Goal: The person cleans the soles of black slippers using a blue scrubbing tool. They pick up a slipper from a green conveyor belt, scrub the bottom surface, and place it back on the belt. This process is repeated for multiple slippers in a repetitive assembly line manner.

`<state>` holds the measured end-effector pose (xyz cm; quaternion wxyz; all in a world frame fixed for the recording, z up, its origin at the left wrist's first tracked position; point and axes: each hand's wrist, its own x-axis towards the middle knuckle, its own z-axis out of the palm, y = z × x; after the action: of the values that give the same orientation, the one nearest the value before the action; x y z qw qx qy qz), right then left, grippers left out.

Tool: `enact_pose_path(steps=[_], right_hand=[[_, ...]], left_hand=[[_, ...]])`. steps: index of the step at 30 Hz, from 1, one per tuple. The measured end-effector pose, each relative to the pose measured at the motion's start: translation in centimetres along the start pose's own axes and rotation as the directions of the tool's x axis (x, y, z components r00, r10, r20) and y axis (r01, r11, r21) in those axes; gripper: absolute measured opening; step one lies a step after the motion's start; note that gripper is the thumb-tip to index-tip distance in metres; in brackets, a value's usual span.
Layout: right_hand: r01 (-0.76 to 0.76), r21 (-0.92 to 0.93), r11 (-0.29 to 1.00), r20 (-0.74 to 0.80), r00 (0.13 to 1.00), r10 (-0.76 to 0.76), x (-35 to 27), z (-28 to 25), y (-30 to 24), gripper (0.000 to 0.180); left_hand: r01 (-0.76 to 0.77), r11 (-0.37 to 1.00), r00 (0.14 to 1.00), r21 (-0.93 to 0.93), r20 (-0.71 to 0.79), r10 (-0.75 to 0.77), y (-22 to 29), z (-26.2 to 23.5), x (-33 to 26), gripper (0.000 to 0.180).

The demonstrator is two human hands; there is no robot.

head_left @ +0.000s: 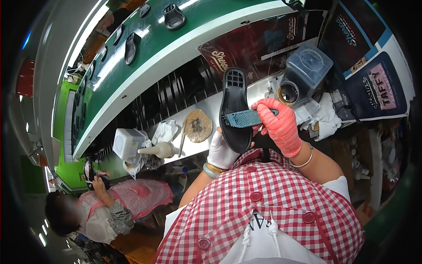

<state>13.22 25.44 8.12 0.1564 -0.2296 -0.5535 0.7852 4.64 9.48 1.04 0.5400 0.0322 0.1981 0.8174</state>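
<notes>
While the white-gloved left hand, half-curled, grips the black sole from below, a blue brush lies across it, pinched in the mostly closed pink-gloved right hand (brushing step, I'd guess; another stroke calls for steady support).

left hand: at near end of sole | strip: across sole, right hand on its right end | shelf: beyond body | disc: on shelf, left of sole | bottle: left of disc, nearer | jar: beyond right hand | belt: behind shelf
</notes>
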Motion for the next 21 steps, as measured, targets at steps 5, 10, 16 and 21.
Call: enact_pose_path(steps=[5,10,16,21], right_hand=[[-0.071,-0.046,0.996,0.032,0.997,0.072,-1.0,0.1,-0.2,0.020],[-0.058,-0.115,0.992,0.135,0.988,0.074,-1.5,-0.3,0.2,0.020],[-0.072,-0.221,0.973,0.305,0.942,0.139,-0.3,-0.8,0.0,0.022],[-0.166,-0.336,0.927,0.372,0.881,0.292,1.2,-0.2,-1.4,0.028]], left_hand=[[-0.017,0.998,1.000,-0.065,-0.026,0.016,0.1,-0.3,0.0,0.062],[-0.012,0.998,0.985,-0.065,-0.170,0.001,0.2,-0.6,-0.1,0.061],[0.067,0.993,0.960,0.100,-0.278,-0.037,0.4,0.0,-0.3,0.066],[0.186,0.980,0.957,0.067,-0.239,-0.165,1.0,-0.9,-0.3,0.065]])
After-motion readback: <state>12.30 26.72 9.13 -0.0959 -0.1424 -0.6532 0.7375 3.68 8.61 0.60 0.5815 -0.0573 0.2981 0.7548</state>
